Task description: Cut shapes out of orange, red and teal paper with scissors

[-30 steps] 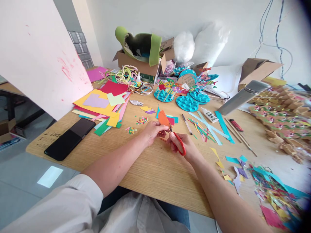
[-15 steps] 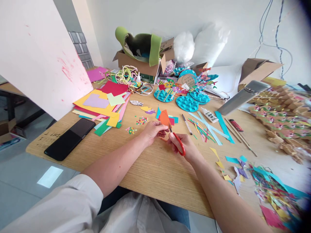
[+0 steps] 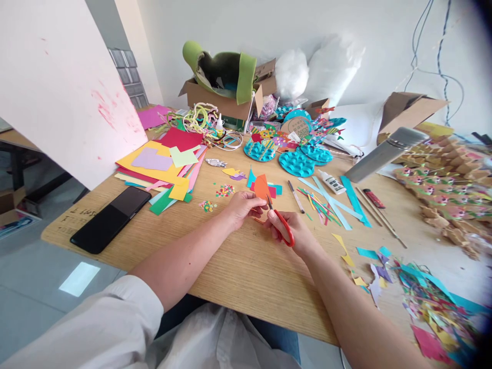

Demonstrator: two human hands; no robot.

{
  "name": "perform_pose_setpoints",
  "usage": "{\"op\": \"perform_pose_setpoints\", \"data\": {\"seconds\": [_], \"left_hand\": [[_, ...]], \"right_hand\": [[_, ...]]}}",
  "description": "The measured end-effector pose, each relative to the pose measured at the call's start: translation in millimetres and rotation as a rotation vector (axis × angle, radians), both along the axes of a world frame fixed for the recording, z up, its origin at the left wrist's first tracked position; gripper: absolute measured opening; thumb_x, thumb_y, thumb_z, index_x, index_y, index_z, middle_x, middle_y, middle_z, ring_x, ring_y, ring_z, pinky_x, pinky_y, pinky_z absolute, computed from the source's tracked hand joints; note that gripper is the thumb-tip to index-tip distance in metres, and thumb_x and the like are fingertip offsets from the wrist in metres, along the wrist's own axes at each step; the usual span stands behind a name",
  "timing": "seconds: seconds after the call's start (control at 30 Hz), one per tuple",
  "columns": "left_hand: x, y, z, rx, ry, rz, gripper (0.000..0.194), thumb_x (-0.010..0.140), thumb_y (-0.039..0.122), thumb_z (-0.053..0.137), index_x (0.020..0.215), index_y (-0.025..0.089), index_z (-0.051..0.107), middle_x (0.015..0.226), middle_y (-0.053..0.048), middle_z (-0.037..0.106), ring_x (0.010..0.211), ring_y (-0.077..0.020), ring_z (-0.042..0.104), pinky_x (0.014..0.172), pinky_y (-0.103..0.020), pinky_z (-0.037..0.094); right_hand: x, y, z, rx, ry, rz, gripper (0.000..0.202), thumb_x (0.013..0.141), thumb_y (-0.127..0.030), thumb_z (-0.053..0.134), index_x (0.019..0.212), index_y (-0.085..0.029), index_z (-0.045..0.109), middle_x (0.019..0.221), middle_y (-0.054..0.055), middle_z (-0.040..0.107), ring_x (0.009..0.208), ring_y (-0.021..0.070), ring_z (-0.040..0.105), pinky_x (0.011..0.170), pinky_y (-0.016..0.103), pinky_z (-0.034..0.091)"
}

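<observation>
Between thumb and fingers, my left hand (image 3: 246, 207) pinches a small piece of orange paper (image 3: 262, 186) by its lower edge, above the table. My right hand (image 3: 290, 230) is closed round red-handled scissors (image 3: 286, 228), whose blades meet the paper's right side. Just behind the paper lie blue and red paper pieces (image 3: 277, 190). Left of my left hand are small heaps of coloured paper bits (image 3: 225, 190). A pen (image 3: 296, 197) and thin coloured strips (image 3: 319, 206) lie to the right of the paper.
A black phone (image 3: 109, 220) and stacked coloured paper (image 3: 154, 169) lie on the left. Blue decorated discs (image 3: 295, 163) stand at the back. On the right are a glue bottle (image 3: 332, 182), a grey flask (image 3: 384, 154) and a heap of scraps (image 3: 432, 307).
The orange paper's top corner now looks rounded where it was pointed. Both hands stay nearly in place, with the scissors still at the paper's right side.
</observation>
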State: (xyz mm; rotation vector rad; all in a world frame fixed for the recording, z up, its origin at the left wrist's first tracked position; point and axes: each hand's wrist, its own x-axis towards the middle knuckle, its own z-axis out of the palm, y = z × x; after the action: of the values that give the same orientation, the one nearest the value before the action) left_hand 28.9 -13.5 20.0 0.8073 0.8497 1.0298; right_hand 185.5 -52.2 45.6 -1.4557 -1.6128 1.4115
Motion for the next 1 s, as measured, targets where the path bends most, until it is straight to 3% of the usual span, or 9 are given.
{"op": "perform_pose_setpoints", "data": {"seconds": [1.0], "left_hand": [[-0.6, 0.9, 2.5, -0.026, 0.023, 0.023, 0.014, 0.064, 0.023, 0.073, 0.063, 0.012, 0.064, 0.064, -0.003, 0.064, 0.054, -0.0098, 0.055, 0.055, -0.025, 0.043]], "right_hand": [[0.8, -0.2, -0.3, 0.016, -0.045, -0.006, 0.063, 0.069, -0.079, 0.062, 0.059, -0.017, 0.059, 0.039, -0.002, 0.049, 0.035, 0.0092, 0.039, 0.039, 0.024, 0.026]]}}
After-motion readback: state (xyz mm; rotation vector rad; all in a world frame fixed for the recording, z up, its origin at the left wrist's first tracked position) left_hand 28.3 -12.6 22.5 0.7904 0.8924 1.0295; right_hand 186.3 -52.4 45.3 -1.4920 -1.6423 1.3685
